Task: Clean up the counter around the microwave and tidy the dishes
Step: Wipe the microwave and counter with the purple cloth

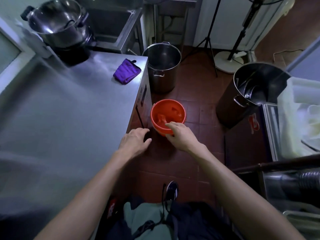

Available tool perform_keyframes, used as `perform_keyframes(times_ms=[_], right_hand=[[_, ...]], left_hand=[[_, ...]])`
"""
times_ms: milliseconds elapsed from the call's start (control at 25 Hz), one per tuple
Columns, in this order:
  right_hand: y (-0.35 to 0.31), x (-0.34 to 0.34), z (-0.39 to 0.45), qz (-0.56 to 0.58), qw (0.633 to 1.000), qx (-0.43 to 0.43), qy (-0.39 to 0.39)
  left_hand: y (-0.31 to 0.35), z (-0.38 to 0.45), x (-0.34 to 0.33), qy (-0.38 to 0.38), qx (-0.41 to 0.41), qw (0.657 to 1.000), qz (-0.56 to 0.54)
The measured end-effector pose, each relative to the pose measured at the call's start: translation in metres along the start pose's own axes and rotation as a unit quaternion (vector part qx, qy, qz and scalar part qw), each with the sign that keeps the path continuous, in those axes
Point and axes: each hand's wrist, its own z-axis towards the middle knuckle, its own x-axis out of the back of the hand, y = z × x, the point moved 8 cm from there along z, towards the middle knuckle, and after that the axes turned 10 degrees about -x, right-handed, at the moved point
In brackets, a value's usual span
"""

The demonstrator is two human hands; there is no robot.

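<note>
Orange plastic bucket on the floor beside the counter is looking light, thin-walled, maybe wet, so I'm judging its near rim best, where right hand fingers are pinching; left hand hovering loose, empty.

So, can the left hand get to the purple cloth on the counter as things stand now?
Probably yes. The left hand is open at the counter edge, holding nothing, and the bare steel between it and the cloth has nothing in the way, though it is a long stretch forward.
</note>
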Motion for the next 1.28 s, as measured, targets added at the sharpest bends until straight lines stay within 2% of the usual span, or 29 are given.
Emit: perform_keyframes(times_ms=[400,720,1000,1280], right_hand=[[0.013,0.001,0.109,-0.023,0.999,0.014,-0.046],[-0.032,0.010,0.244,-0.090,0.992,0.052,-0.068],[-0.091,0.012,0.338,-0.081,0.987,0.106,-0.090],[-0.117,0.003,0.444,-0.117,0.977,0.132,-0.123]], left_hand=[[-0.054,0.091,0.014,0.028,0.032,0.998,-0.054],[-0.137,0.182,0.048,0.069,0.073,0.990,-0.102],[-0.200,0.223,0.074,0.091,0.129,0.979,-0.128],[-0.256,0.277,0.087,0.105,0.223,0.958,-0.143]])
